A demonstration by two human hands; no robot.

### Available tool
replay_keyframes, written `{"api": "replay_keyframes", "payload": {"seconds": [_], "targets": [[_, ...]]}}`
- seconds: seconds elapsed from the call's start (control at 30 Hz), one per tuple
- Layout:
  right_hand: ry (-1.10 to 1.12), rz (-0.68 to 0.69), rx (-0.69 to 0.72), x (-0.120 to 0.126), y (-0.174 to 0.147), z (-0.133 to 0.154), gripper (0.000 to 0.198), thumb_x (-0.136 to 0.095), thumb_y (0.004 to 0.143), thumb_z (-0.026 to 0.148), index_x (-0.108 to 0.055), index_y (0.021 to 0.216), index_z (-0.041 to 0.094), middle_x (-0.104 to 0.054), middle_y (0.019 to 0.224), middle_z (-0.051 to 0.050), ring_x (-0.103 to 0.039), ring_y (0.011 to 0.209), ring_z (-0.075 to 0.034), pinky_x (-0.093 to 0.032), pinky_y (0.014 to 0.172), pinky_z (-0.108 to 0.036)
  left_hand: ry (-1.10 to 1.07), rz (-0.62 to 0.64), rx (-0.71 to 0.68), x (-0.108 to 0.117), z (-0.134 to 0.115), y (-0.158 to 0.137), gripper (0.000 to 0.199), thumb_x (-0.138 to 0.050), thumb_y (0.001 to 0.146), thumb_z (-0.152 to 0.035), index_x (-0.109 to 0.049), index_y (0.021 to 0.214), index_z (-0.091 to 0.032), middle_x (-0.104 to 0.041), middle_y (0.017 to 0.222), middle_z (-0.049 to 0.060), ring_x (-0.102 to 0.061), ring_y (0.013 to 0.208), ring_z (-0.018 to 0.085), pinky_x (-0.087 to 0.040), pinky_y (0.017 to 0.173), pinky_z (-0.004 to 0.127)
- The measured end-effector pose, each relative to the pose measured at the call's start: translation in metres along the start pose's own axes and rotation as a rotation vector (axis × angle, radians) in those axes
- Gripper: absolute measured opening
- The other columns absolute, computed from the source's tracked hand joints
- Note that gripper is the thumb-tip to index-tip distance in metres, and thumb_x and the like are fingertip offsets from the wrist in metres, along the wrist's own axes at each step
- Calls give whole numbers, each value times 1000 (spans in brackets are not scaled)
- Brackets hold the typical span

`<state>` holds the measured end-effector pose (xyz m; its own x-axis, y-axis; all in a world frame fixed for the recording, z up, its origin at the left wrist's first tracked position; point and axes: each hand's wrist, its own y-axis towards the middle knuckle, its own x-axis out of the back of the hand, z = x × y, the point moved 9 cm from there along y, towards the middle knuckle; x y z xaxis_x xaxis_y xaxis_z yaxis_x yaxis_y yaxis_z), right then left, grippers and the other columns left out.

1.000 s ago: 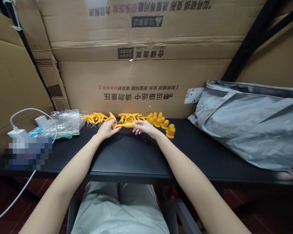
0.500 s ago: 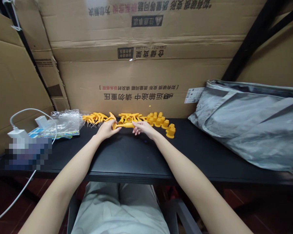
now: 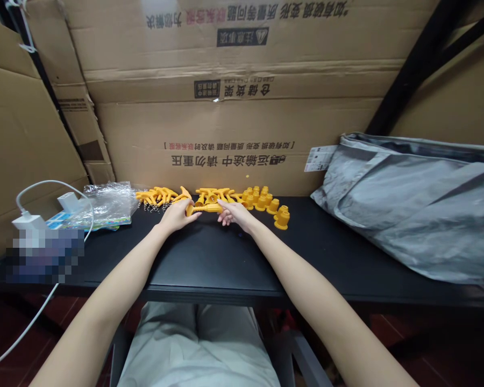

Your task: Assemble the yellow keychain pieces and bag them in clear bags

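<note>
A long yellow plastic corkscrew piece (image 3: pixel 208 207) lies level between my two hands, just above the black table. My left hand (image 3: pixel 177 215) is closed around its left end, where a rounded yellow part shows by the thumb. With thumb and fingers, my right hand (image 3: pixel 234 213) pinches the other end. Whether the piece is one part or two joined I cannot tell. Behind my left hand lie several yellow T-shaped handles (image 3: pixel 161 193) with curly metal spirals. Several more yellow handled pieces (image 3: pixel 220 192) sit behind the held piece. Several flanged yellow sleeves (image 3: pixel 261 202) stand right of my right hand.
Clear plastic packaging (image 3: pixel 111 201), a white charger (image 3: pixel 29 223) with its cable and a blurred-out object lie at left. A large grey fabric bag (image 3: pixel 411 215) takes up the right side. Cardboard (image 3: pixel 226 123) walls the back of the black table (image 3: pixel 210 263).
Very little differs. Both hands stay in place on the yellow piece; my right hand's fingers have shifted slightly.
</note>
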<state>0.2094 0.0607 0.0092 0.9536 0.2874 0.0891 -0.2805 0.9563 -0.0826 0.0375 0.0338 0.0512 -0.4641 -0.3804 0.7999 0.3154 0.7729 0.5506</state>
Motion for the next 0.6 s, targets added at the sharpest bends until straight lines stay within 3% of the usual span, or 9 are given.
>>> {"api": "replay_keyframes", "payload": {"seconds": [0.2, 0.33, 0.4, 0.5, 0.6], "targets": [[301, 4, -121, -3, -1, -5, 23, -51, 94, 34, -56, 81, 15, -66, 61, -3, -57, 44, -9, -46, 45, -19, -30, 39, -11, -4, -3, -1, 51, -61, 81, -49, -53, 121, -19, -64, 114, 8, -62, 98, 22, -48, 87, 34], [448, -108, -98, 17, 1, -1, 18, -50, 92, 30, -52, 80, 17, -60, 58, 1, -54, 42, -9, -44, 45, -19, -90, 105, -19, -9, -7, -2, 72, -59, 82, -50, -33, 143, -22, -60, 125, 8, -61, 106, 22, -48, 90, 34], [480, -238, -33, 39, 3, 2, 18, -51, 90, 33, -50, 78, 19, -57, 56, 4, -53, 41, -9, -43, 43, -20, -99, 141, -11, -12, -6, -3, 74, -58, 82, -51, -30, 145, -24, -59, 126, 7, -61, 106, 22, -49, 90, 34], [454, -543, 140, 83, 2, 6, 20, -57, 83, 38, -45, 81, 22, -55, 59, 5, -54, 45, -11, -41, 44, -20, -92, 170, -10, -16, -4, -4, 70, -57, 82, -53, -37, 141, -22, -56, 131, 8, -59, 108, 23, -49, 89, 35], [235, -800, 372, 112, -8, 14, 28, -62, 76, 39, -43, 88, 23, -61, 73, 2, -60, 59, -14, -47, 53, -24, -81, 174, -17, -19, -2, -4, 63, -56, 83, -52, -43, 136, -22, -55, 131, 8, -60, 106, 23, -50, 87, 35]]}}
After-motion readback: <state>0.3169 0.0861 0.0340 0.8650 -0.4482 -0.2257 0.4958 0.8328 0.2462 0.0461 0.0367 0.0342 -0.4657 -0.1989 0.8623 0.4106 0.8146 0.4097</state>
